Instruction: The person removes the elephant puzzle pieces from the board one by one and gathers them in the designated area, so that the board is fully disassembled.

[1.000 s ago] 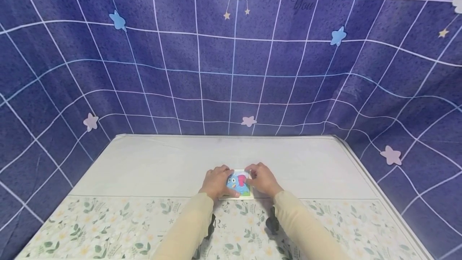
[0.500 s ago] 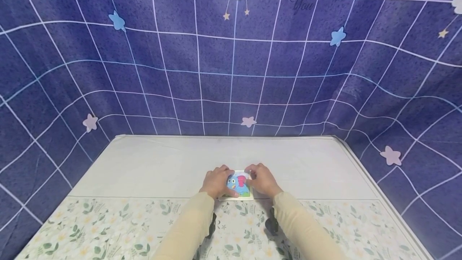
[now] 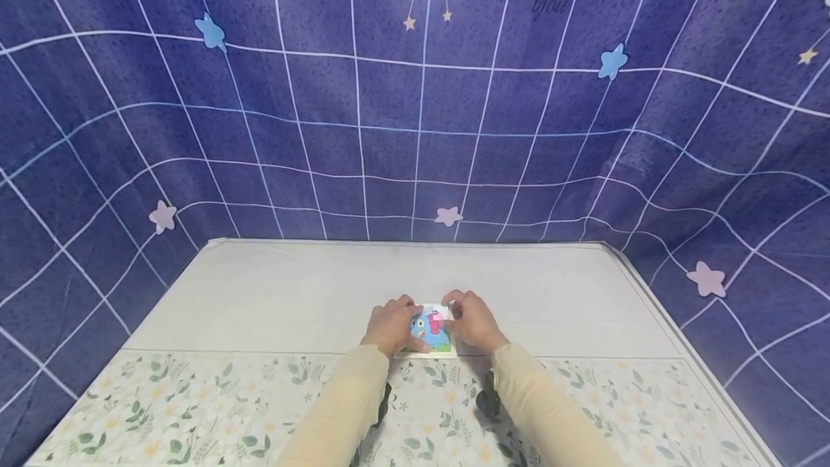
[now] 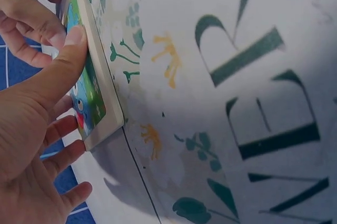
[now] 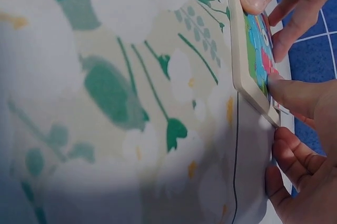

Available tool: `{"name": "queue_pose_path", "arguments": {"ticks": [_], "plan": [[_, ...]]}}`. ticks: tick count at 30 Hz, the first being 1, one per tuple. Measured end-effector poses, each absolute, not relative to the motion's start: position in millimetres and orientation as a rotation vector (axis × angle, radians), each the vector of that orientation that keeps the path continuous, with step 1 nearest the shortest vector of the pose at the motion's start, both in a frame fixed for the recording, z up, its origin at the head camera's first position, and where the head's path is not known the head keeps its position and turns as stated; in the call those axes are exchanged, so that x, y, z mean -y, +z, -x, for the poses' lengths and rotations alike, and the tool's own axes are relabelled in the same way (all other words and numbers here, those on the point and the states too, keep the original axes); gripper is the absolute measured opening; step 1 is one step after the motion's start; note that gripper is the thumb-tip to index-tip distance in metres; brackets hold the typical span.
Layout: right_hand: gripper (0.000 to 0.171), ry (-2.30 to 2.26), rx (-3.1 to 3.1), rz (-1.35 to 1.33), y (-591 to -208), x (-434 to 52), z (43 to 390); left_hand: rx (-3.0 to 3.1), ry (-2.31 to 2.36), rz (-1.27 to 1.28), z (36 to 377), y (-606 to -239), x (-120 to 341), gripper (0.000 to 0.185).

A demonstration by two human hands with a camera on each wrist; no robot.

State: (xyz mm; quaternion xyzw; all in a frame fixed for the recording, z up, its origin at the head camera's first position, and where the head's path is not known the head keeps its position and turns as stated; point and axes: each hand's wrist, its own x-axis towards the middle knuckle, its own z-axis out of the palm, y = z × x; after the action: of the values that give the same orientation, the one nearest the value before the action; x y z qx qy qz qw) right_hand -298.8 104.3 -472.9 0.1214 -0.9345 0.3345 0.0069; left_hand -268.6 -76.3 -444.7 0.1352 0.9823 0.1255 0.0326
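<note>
Small square puzzle board (image 3: pixel 428 331) lies flat on the table (image 3: pixel 272 294), mid-width, nearer the front edge than the back, right on the seam where the plain white cloth meets the floral cloth (image 3: pixel 194 409). Picture on it: a blue cartoon animal with a pink patch, on green.

Board sits between the two hands, touching both. Left hand (image 3: pixel 391 326) covers its left edge, right hand (image 3: pixel 472 322) its right edge; neither is nearer, both are on it. The board is square, so no long axis to speak of; its sides run parallel to the table edges.

Left hand: the wrist view shows the thumb (image 4: pixel 63 66) laid flat on the picture face near the front edge, pressing down, with the other fingers spread loosely past the far side of the board. Not wrapped round it; an open, pressing hand.

Right hand: thumb tip (image 5: pixel 284 90) presses on the face at the pink patch near the right corner, fingers (image 5: pixel 287 150) loosely bent beside the board's edge on the cloth. Whether it pinches a loose piece there, cannot tell.

Both forearms in cream sleeves (image 3: pixel 337 416) come in from the front edge, converging on the board. Blue grid backdrop (image 3: pixel 415 128) with stars hangs behind the back edge.
</note>
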Motion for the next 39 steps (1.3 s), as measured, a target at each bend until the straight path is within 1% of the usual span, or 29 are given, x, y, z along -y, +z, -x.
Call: {"name": "queue_pose_path", "arguments": {"ticks": [7,14,19,26,36,39], "plan": [[0.038,1.028,2.899,-0.430,-474.8,-105.7,299.3,-3.015,0.393,-0.408,268.5,-443.9,75.8,0.077],[0.037,0.931,2.911,-0.452,-475.7,-107.6,298.5,-3.018,0.370,-0.411,270.2,-448.1,74.7,0.079],[0.035,0.832,2.915,-0.442,-473.5,-109.1,295.4,-3.023,0.333,-0.423,269.6,-449.2,73.7,0.079],[0.038,0.742,2.951,-0.374,-468.1,-106.0,291.4,-3.031,0.304,-0.429,266.3,-444.2,72.8,0.078],[0.036,0.731,2.914,-0.408,-470.1,-107.5,293.4,-3.027,0.323,-0.428,268.2,-445.2,74.4,0.078],[0.039,0.748,2.885,-0.449,-471.5,-109.2,294.2,-3.023,0.320,-0.430,268.9,-444.5,74.5,0.078]]}}
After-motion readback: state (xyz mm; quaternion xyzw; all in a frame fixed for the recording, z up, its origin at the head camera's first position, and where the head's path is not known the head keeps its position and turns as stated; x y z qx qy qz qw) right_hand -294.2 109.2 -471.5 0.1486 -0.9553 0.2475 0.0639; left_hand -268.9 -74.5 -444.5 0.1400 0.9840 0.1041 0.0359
